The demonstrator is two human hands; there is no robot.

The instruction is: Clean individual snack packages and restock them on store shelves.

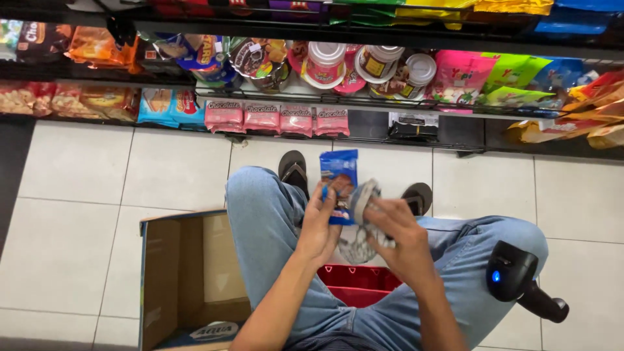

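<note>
- Squatting before low snack shelves [273, 94], knees wide, sandals on pale floor tiles [84, 175].
- Left hand [318, 227] clasped around a blue snack packet [339, 175], fingers wrapped on its lower half, packet upright just above the knees and in front of the bottom shelf.
- Right hand [396, 237] gripping a silver-grey wrapped packet [361, 205], fingers curled over it, pressed against the blue one.
- Both packets touching, held between the thighs above a red basket [357, 283].
- Open cardboard box [188, 273] just beside the left leg; black handheld scanner [513, 276] resting on the right thigh.
- Best handled, by the look of it, with a light pinch at the packet edges rather than a squeeze on the middle, to avoid crushing the contents.
- Worth turning each packet face-forward before parting the hands.
- Scanner sitting loosely on the thigh: likely to slide off with any leg shift, so knees better kept steady.
</note>
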